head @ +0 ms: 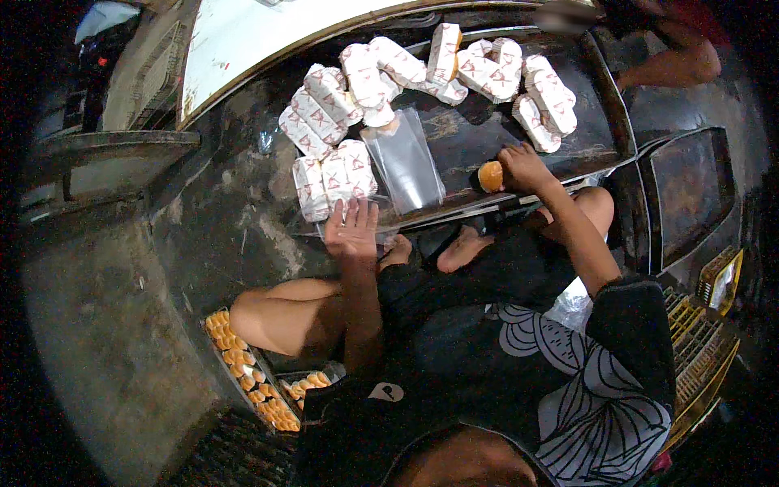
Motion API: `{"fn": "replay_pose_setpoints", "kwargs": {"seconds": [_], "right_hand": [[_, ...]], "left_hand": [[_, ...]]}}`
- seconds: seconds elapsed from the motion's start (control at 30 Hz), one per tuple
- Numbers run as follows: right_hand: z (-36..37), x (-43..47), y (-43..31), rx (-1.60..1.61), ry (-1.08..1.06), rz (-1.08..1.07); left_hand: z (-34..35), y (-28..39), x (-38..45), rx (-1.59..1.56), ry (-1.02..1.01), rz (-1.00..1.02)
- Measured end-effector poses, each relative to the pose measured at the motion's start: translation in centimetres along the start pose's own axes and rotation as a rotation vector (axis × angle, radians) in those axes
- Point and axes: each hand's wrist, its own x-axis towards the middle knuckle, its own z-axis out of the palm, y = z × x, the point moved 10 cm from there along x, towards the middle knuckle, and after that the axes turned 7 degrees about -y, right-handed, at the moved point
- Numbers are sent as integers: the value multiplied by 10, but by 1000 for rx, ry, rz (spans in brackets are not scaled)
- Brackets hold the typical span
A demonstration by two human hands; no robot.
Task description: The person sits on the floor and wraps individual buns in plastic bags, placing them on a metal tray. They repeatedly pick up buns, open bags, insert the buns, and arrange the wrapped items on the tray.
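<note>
My left hand [352,230] is at the near left edge of a dark metal tray [468,131], fingers apart. Its fingertips are close to a group of bread pieces in printed white paper wrappers [335,176]; whether they touch cannot be told. Clear plastic shows around this hand. My right hand [524,169] is closed around a small golden-brown bun [490,176] over the near side of the tray. Between the two hands lies a flat stack of clear plastic bags [406,161]. More wrapped bread [490,70] forms a curved row along the tray's far side.
A white board [292,42] borders the far side. Another person's arm [669,68] is at the upper right. Trays of unwrapped buns [249,377] rest by my left knee. Yellow crates [700,359] and a second dark tray [691,195] are on the right.
</note>
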Motion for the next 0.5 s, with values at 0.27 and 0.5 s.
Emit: {"fn": "replay_pose_setpoints", "kwargs": {"seconds": [0.27,0.5], "right_hand": [[-142,14,-181,490,-23,-99],[-118,6,-191,986,-64,247]], "left_hand": [[33,-7,-16,146,-46,36],[50,-41,-29,442,-219,-84]]}}
